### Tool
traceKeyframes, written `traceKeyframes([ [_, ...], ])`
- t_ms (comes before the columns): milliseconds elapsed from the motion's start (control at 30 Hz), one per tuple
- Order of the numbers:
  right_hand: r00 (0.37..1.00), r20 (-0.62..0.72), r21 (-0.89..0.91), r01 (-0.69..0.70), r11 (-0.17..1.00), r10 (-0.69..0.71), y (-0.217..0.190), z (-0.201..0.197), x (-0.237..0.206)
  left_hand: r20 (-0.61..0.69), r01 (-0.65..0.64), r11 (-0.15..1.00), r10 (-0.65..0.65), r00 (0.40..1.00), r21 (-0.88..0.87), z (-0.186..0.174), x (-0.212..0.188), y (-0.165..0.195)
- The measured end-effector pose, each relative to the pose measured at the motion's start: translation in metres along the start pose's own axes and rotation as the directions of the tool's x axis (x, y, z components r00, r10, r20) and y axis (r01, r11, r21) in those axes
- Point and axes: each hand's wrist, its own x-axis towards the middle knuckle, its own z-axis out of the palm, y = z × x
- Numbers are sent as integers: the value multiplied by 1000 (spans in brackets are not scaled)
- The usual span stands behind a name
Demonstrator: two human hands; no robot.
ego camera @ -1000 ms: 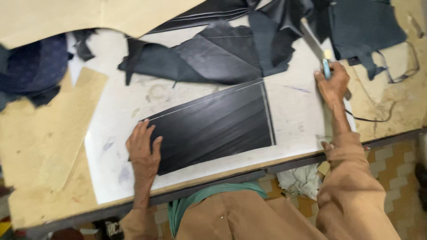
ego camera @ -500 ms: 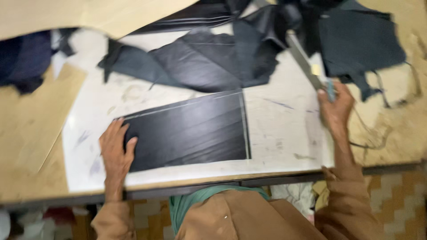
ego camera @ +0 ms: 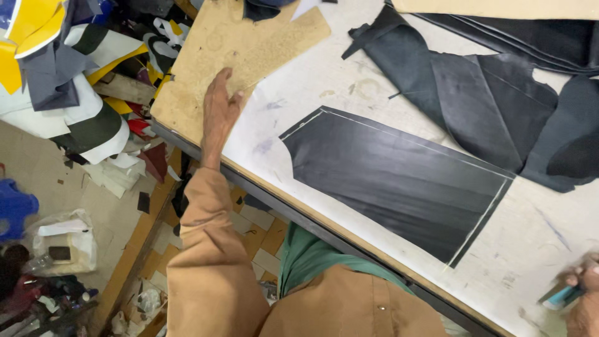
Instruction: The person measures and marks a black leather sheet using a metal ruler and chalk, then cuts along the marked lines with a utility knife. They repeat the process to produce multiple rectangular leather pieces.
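Left hand [ego camera: 219, 115] flat, fingers together on the table [ego camera: 262, 50]; right hand [ego camera: 583, 299] grips a cutter [ego camera: 560, 297], beyond the marked black panel [ego camera: 399, 181].

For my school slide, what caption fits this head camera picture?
Left hand flat on the table beside cut black leather; right hand holds a tool.
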Motion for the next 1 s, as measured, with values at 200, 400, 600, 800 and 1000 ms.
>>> traceKeyframes([
  [200, 997, 32, -554, 76, 829, -70, -4, 53, -3, 221, -37, 967, -20, 975, 251, -10, 57, -7],
  [400, 995, 11, -286, 98, 953, -99, 0, 151, -50, 309, -224, 926, 127, 942, 302, -23, 83, -25],
  [600, 995, 61, -224, -63, 973, 78, 10, 255, -71, 366, -96, 980, 154, 918, -172, -23, 69, -46],
  [800, 949, 253, -301, -107, 948, 187, 21, 332, -79, 408, 280, 705, 15, 913, -651, 13, 32, -20],
  [1000, 934, 326, -353, -26, 935, 149, 16, 364, -84, 494, 458, 277, 75, 866, -845, 48, -22, 29],
])
